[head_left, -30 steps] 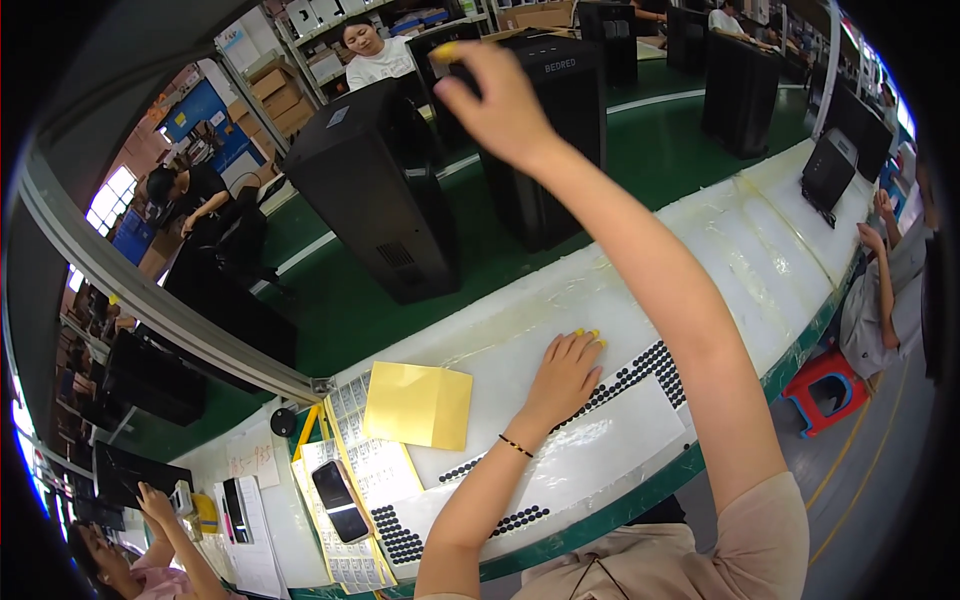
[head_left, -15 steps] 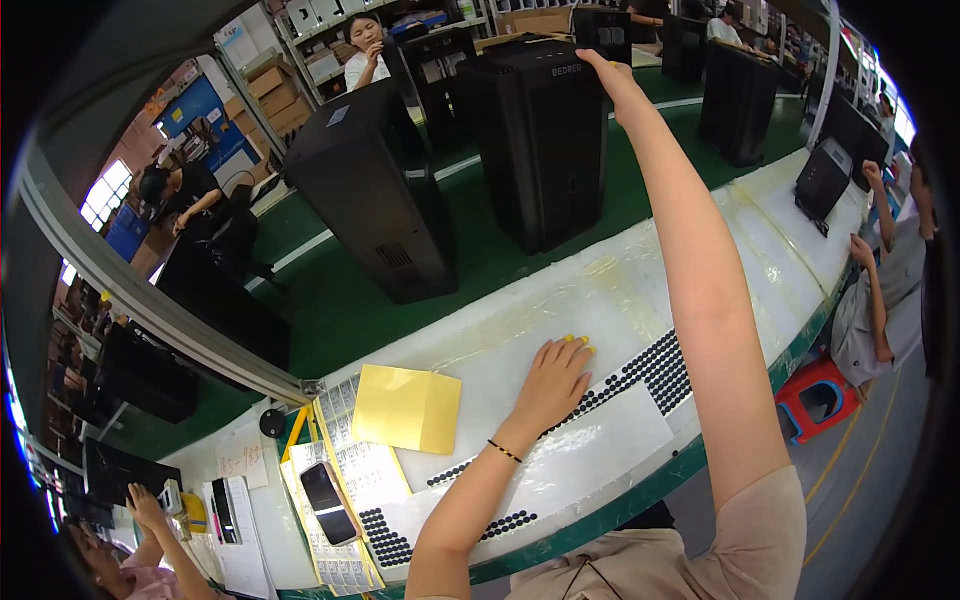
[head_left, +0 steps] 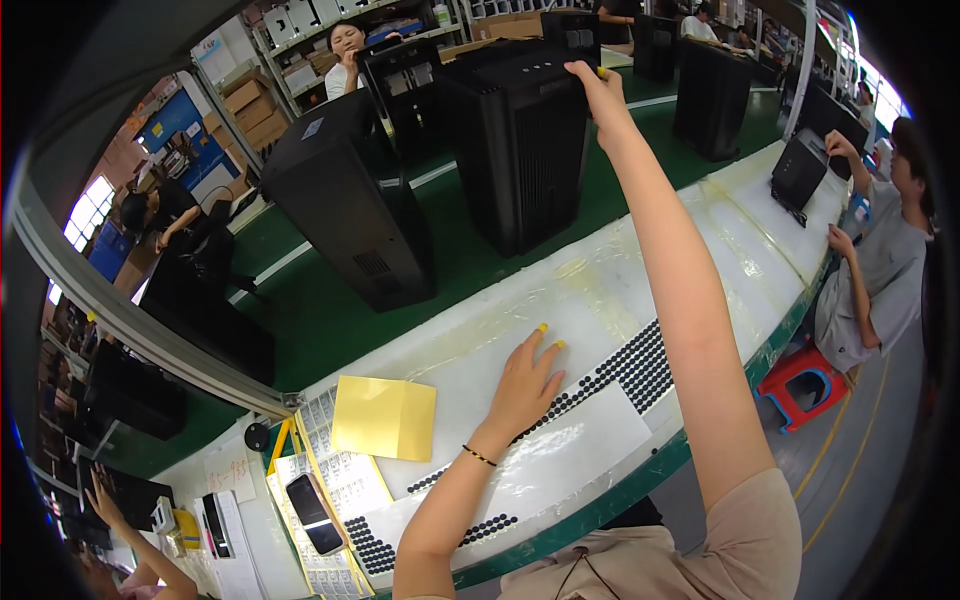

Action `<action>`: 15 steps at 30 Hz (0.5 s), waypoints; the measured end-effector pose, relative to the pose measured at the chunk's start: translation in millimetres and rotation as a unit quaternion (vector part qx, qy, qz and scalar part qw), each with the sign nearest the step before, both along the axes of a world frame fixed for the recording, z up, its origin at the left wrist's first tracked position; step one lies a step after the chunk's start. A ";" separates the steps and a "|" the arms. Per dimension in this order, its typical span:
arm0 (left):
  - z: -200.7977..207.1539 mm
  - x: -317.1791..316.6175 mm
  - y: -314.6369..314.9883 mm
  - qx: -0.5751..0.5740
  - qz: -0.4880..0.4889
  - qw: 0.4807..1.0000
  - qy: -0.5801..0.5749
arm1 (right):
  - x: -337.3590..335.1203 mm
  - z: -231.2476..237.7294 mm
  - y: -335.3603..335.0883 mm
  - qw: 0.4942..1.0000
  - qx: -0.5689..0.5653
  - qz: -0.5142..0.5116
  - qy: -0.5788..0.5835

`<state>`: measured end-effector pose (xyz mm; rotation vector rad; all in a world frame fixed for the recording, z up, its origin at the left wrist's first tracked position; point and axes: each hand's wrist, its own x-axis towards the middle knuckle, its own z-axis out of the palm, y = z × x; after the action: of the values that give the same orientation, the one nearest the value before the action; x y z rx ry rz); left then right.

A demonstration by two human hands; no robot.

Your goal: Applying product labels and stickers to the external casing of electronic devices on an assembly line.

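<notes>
My right hand (head_left: 600,92) reaches far forward and grips the upper right corner of a black computer case (head_left: 520,140), thumb on the near side; some fingers are hidden behind it. The case stands upright on the green conveyor. My left hand (head_left: 525,385) hovers over or rests on the white worktop, fingers apart and holding nothing; which of the two I cannot tell. Yellow covers sit on several fingertips. Beside that hand lie rows of small round black pads (head_left: 645,368) on a clear sheet. A second black computer case (head_left: 345,200) stands left of the gripped one.
Left on the worktop are a yellow paper (head_left: 385,418), sticker sheets (head_left: 360,480), a phone (head_left: 315,513) and a black roll (head_left: 257,437). A metal post (head_left: 140,305) slants along the left. Co-workers sit on both sides. A red stool (head_left: 808,385) stands at right.
The whole view has shifted slightly. My left hand's fingers have spread and changed pose. The gripped computer case seems to have turned a little. The co-worker at right has leaned into view.
</notes>
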<state>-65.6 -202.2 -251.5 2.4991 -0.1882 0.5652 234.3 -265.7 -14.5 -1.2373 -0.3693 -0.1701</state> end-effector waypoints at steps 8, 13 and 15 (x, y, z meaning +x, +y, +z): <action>-28.7 20.5 17.6 -0.177 0.009 0.982 -0.059 | -18.7 -39.1 -97.4 0.997 0.015 0.077 0.016; 30.0 57.7 2.7 -0.670 -0.019 0.736 0.097 | -64.0 -62.2 -136.5 0.990 0.044 0.137 0.006; 70.3 75.8 -9.5 -0.735 -0.015 0.668 0.115 | -80.2 -70.8 -147.4 0.989 0.041 0.144 0.001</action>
<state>10.3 -211.7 -181.2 0.9130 0.2628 0.1694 154.1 -413.1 -85.4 -1.0890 -0.5302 0.0639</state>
